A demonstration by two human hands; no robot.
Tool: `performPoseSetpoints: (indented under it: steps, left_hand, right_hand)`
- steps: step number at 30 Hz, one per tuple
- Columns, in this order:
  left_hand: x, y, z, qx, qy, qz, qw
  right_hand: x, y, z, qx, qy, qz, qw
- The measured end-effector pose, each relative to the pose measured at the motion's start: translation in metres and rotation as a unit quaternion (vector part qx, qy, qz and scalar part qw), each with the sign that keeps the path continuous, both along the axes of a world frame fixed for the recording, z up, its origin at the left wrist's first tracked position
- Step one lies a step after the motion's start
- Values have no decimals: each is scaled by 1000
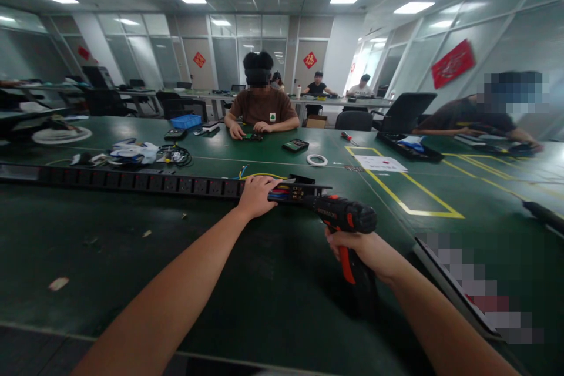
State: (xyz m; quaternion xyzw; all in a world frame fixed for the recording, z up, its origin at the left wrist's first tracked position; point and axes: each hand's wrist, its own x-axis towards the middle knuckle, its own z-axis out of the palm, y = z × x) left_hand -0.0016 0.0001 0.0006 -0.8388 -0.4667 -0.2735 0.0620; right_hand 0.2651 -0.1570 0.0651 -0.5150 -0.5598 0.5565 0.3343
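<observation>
A long black power strip (180, 184) lies across the green table, its row of sockets facing up. Its right end is opened, with coloured wires (279, 192) and brass-coloured terminals (298, 192) showing. My left hand (258, 197) grips the strip just left of this opened end, fingers over its top. In my right hand (359, 249) is a black and orange cordless drill (346, 214), fingers closed round its handle. The drill's nose points left at the strip's end; whether the bit touches anything there I cannot tell.
Beyond the strip lie bagged cables (132, 151), a white tape roll (317, 160), a screwdriver (349, 138) and a paper sheet (381, 163). A person (262, 108) works across the table, another (476, 111) at the right. Yellow tape (434, 212) marks the tabletop.
</observation>
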Motion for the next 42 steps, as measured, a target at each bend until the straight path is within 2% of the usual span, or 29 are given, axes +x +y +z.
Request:
performPoseSetpoints:
  steps: [10, 42]
  left_hand:
    - [1, -1, 0, -2, 2, 3, 1000]
    - [1, -1, 0, 3, 2, 3, 1000]
  right_hand:
    - [-3, -2, 6, 10, -11, -7, 1000]
    - [4, 2, -1, 7, -31, 12, 999]
